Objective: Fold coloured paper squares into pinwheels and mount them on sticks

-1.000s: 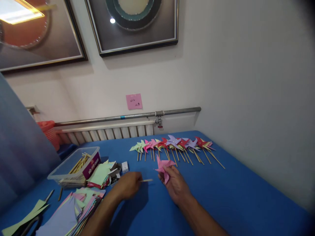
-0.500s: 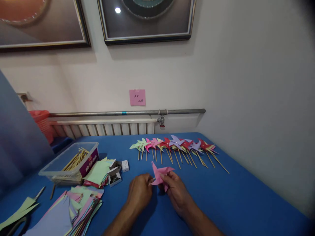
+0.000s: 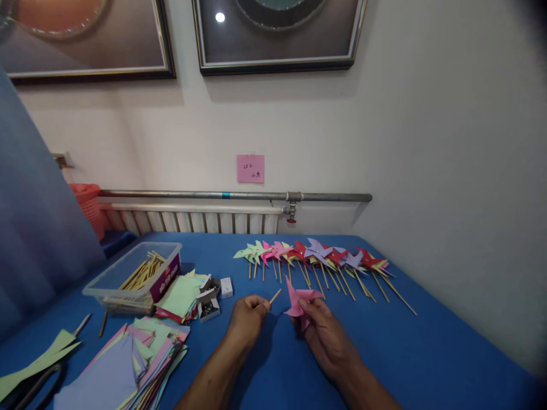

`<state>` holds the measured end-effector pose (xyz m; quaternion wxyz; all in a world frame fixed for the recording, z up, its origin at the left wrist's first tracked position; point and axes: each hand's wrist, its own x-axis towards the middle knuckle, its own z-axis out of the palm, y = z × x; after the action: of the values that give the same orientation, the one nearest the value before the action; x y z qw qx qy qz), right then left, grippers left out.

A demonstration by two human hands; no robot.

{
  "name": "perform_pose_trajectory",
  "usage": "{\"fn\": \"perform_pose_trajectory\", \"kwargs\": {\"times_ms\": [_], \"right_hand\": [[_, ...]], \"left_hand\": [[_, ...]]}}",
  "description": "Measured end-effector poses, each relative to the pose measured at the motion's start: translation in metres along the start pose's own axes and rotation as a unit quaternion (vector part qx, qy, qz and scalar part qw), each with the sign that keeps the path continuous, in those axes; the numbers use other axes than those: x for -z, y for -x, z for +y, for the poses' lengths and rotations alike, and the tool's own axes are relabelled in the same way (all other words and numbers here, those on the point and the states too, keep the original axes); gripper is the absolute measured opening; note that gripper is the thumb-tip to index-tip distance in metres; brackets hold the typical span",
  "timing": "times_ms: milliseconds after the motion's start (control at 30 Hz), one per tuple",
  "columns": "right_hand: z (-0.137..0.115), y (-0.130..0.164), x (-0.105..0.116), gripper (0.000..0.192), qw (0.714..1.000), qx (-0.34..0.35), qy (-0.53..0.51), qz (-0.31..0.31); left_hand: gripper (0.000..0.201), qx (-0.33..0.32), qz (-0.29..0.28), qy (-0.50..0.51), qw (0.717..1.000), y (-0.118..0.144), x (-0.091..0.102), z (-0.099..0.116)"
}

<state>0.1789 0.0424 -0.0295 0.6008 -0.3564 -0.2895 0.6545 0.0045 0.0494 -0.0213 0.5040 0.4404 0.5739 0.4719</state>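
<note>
Above the middle of the blue table, my left hand [image 3: 249, 319] pinches a thin wooden stick [image 3: 276, 296], whose tip pokes out to the upper right. My right hand [image 3: 322, 333] grips a pink paper pinwheel [image 3: 302, 300] between thumb and fingers, its blades folded. A small gap separates the stick's tip from the pinwheel. Behind the hands lies a row of finished pinwheels on sticks, among them a lilac pinwheel [image 3: 317, 250] and a green pinwheel [image 3: 256, 251]. My palm hides the lower part of the stick.
On the left, a clear plastic box [image 3: 115, 293] holds wooden sticks. Small boxes of metal pins [image 3: 209, 309] stand beside green paper sheets [image 3: 182, 296]. Nearer lie a stack of coloured paper [image 3: 102, 370] and scissors [image 3: 51, 384] under green strips. A pipe [image 3: 192, 195] runs along the wall.
My hands have moved apart, and the stick in my left hand now shows clear of the pink pinwheel. The camera has turned slightly left, shifting the whole scene rightward.
</note>
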Motion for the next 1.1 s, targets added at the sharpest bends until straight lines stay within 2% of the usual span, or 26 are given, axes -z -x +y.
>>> {"fn": "perform_pose_trajectory", "kwargs": {"times_ms": [200, 467, 700, 1100], "right_hand": [[0.004, 0.0, 0.0, 0.05, 1.0, -0.009, 0.012, -0.018], [0.007, 0.002, 0.0, 0.044, 0.999, -0.007, 0.028, -0.021], [0.017, -0.001, 0.001, 0.048, 0.998, 0.001, 0.065, -0.022], [0.033, -0.016, 0.016, 0.052, 0.994, 0.029, 0.109, -0.011]], "left_hand": [[0.03, -0.012, -0.031, -0.004, 0.999, -0.003, -0.002, -0.009], [0.031, -0.028, -0.041, -0.034, 0.998, -0.002, -0.005, -0.012], [0.041, -0.048, -0.104, -0.045, 0.992, 0.006, -0.007, -0.008], [0.044, -0.033, -0.122, -0.081, 0.989, 0.007, -0.003, -0.006]]}}
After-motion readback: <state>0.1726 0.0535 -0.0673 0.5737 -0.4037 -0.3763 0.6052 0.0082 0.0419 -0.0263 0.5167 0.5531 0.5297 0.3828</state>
